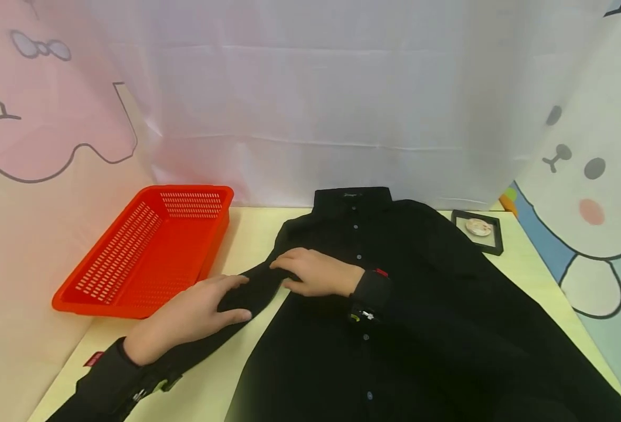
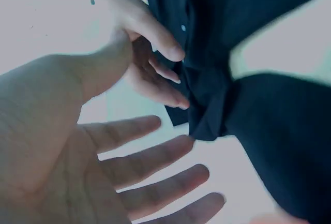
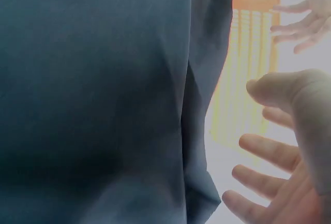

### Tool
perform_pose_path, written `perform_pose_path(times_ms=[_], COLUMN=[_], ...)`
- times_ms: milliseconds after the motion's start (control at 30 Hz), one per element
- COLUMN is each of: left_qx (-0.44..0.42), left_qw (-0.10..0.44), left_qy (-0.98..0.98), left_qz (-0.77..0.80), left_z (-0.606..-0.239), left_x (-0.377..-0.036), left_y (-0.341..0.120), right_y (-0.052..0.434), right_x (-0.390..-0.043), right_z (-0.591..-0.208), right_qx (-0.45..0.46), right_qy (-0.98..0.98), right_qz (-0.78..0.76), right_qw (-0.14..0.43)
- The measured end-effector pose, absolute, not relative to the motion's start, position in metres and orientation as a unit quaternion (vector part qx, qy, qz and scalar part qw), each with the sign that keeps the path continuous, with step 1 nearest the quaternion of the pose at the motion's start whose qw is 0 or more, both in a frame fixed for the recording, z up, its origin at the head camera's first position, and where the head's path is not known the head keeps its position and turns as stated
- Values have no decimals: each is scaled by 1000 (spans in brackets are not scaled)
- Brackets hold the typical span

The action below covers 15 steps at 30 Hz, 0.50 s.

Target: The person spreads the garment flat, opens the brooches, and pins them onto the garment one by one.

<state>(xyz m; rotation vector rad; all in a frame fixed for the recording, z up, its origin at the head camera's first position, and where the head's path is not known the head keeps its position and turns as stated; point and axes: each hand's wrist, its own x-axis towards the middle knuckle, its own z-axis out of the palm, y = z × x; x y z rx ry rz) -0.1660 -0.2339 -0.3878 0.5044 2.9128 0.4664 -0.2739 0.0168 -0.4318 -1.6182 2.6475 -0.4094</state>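
A black button-up shirt [image 1: 426, 293] lies front side up, its collar [image 1: 337, 201] toward the back. One long sleeve [image 1: 258, 290] runs down to the front left. Over that sleeve is my left hand [image 1: 194, 313], fingers spread and slightly bent, gripping nothing. My right hand [image 1: 316, 272] is at the shirt's edge near the top of the same sleeve, fingers and thumb apart. Both palms show in the wrist views, with the left hand [image 2: 124, 167] and right hand [image 3: 274, 167] spread beside the dark cloth. Whether either hand touches the cloth, I cannot tell.
Left of the shirt stands a red plastic basket [image 1: 217, 240] with slotted sides. A small dark-framed picture [image 1: 492, 245] bearing a pale round piece lies at the back right. Light sheets [image 1: 316, 105] with cartoon figures enclose the pale yellow table [image 1: 247, 225].
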Motion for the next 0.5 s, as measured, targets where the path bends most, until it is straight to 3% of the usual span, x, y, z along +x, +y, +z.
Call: perform_pose_path(times_ms=[267,500], left_qx=[205,186], left_qw=[68,108], left_qy=[959,954], left_qz=[182,210], left_z=[-393,-398], left_x=[-196,-231], left_y=[-194,-168], right_y=[70,101], right_x=[-280,-281], right_z=[-425,-421], right_qx=[-465,-411], right_qy=[870,895], right_qz=[-162,-170], right_qw=[-17,-14])
